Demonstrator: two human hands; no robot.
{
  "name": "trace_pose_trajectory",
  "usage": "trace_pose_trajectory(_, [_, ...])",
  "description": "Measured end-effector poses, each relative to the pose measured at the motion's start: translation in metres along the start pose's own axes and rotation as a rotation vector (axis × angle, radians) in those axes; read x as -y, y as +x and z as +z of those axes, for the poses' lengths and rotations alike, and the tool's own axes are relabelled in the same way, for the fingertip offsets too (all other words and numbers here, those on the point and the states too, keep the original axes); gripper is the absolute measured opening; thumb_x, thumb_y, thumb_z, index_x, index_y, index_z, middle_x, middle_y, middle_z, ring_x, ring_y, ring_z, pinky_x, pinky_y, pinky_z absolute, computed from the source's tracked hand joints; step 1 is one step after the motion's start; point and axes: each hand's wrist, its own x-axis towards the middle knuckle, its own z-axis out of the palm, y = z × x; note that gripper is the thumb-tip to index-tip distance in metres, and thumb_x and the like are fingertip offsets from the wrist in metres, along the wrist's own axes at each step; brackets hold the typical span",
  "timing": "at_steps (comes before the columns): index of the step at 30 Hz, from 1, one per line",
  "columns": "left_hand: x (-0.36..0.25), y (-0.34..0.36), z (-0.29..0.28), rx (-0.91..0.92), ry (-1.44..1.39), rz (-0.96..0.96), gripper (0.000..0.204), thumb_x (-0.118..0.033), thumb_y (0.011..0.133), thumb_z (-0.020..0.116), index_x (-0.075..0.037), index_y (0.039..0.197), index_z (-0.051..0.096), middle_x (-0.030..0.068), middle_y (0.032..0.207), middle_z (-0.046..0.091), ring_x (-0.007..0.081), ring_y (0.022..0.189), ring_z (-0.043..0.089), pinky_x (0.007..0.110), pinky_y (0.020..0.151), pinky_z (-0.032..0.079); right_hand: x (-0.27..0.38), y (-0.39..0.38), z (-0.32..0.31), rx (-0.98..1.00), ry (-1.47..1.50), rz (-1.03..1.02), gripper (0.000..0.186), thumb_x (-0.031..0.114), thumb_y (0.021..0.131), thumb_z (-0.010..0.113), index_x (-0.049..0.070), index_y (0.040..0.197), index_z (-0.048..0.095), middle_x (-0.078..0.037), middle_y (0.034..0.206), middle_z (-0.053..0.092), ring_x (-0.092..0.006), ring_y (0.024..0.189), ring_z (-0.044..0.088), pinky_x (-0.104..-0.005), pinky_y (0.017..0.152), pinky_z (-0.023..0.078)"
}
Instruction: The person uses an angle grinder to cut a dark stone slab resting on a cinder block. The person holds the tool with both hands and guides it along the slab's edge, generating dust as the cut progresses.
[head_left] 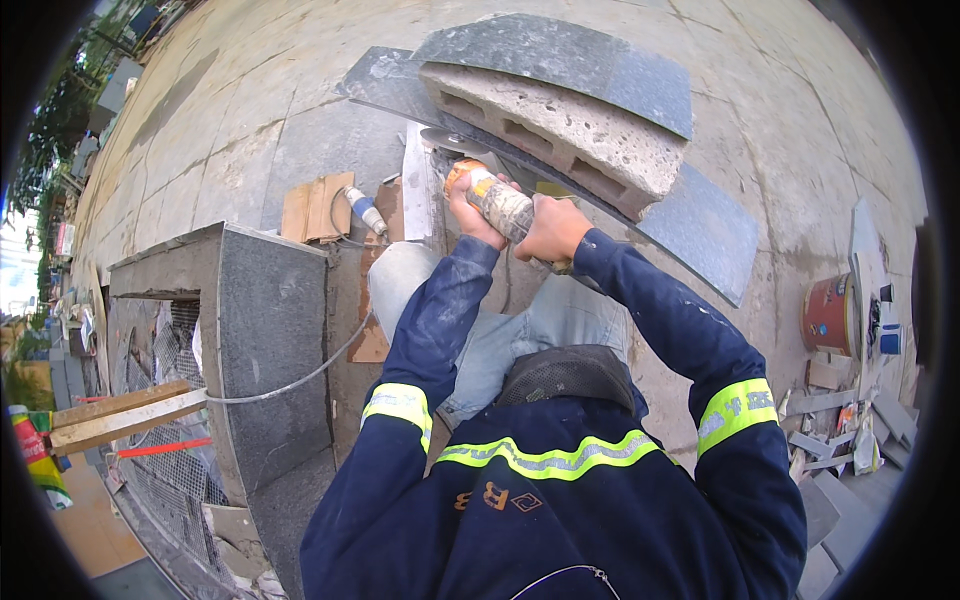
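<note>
Both my hands are closed around a worn, dusty angle grinder [500, 208] with an orange head: my left hand [476, 210] at its front, my right hand [552, 228] farther back on the body. Its cutting disc [447, 140] is at the edge of grey stone slabs [385, 75]; whether it touches stone is unclear. A pale hollow concrete block [560, 130] lies between slabs, another speckled slab [550, 50] on top. A blue-and-white cylindrical tool [365, 208] lies beside cardboard pieces [310, 205] to the left.
A grey stone-faced box structure [275, 380] with mesh, wooden battens [120, 425] and a grey cable stands at my left. At the right are a red bucket [825, 312] and stacked slab offcuts [880, 420]. My bent knees sit below the grinder.
</note>
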Motion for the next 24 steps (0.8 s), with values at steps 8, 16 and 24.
trace_pose_trajectory(8, [-0.018,0.021,-0.010,-0.078,0.031,0.076,0.054,-0.045,0.072,0.063,-0.002,0.102,0.050,0.0136,0.088,0.057,0.0330,0.079,0.060,0.048,0.072,0.053,0.010,0.031,0.003,-0.012,-0.046,-0.020,0.070,0.037,0.052,0.079,-0.009,0.102,0.058,-0.027,0.099,0.064,-0.0361,0.094,0.065,-0.0366,0.082,0.052])
trace_pose_trajectory(16, [-0.009,0.033,-0.015,-0.003,-0.041,0.050,0.041,-0.040,0.074,0.065,-0.008,0.097,0.054,0.0100,0.078,0.062,0.0280,0.064,0.064,0.042,0.059,0.056,0.015,0.027,0.015,-0.192,-0.004,0.104,0.064,0.026,0.048,0.079,-0.006,0.098,0.058,-0.024,0.097,0.065,-0.0347,0.092,0.065,-0.0374,0.082,0.052])
trace_pose_trajectory(24, [-0.003,0.014,-0.016,-0.007,-0.089,-0.030,0.039,-0.041,0.077,0.063,-0.009,0.097,0.054,0.0095,0.079,0.062,0.0264,0.065,0.064,0.041,0.060,0.056,0.018,-0.003,0.002,-0.135,0.004,-0.038,0.060,0.025,0.048,0.079,-0.006,0.095,0.058,-0.024,0.093,0.066,-0.0350,0.089,0.065,-0.0389,0.079,0.051])
